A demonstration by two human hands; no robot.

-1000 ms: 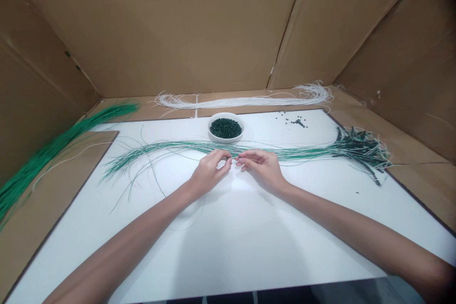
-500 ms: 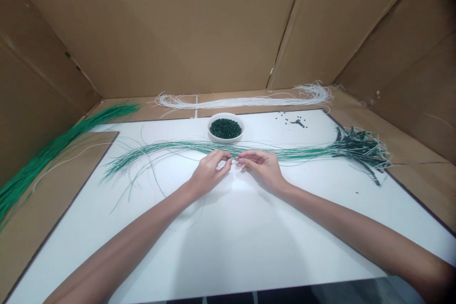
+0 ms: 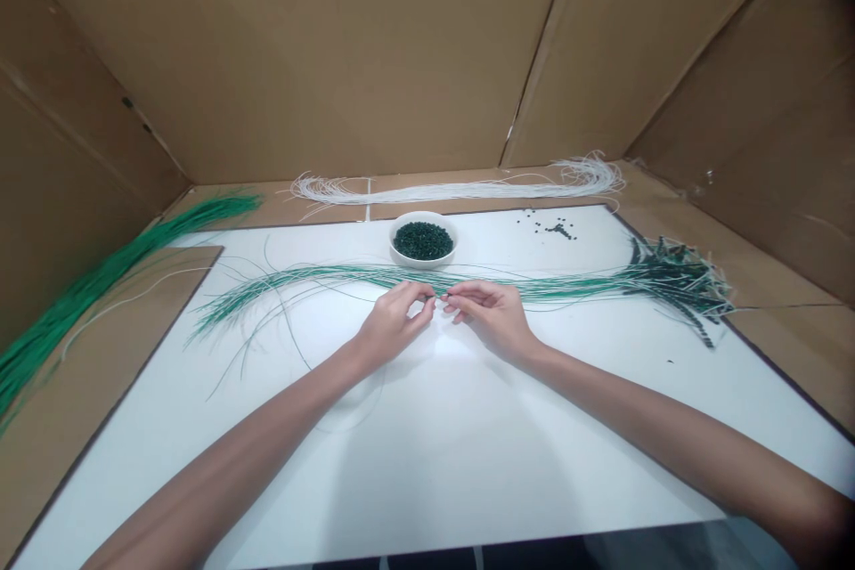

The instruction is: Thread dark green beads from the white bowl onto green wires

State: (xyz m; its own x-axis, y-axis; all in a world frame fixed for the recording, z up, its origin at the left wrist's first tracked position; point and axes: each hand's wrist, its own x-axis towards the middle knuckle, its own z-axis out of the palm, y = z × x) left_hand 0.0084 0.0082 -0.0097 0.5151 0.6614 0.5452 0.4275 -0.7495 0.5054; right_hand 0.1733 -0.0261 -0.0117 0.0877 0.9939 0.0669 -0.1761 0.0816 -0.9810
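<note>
My two hands, left (image 3: 399, 321) and right (image 3: 492, 316), sit fingertip to fingertip, a narrow gap between; each thumb nears its forefinger, but whether either closes on a strand or bead is too small for me to tell. One beaded bundle (image 3: 574, 287) lies just beyond them; behind it stands one bowl (image 3: 425, 264) of dark beads (image 3: 423, 241). I count one white bundle (image 3: 454, 191) and one green bundle (image 3: 100, 285) farther out. Bare board (image 3: 454, 463) runs between my forearms to its near edge. Since half a second ago, I see hardly any change.
</note>
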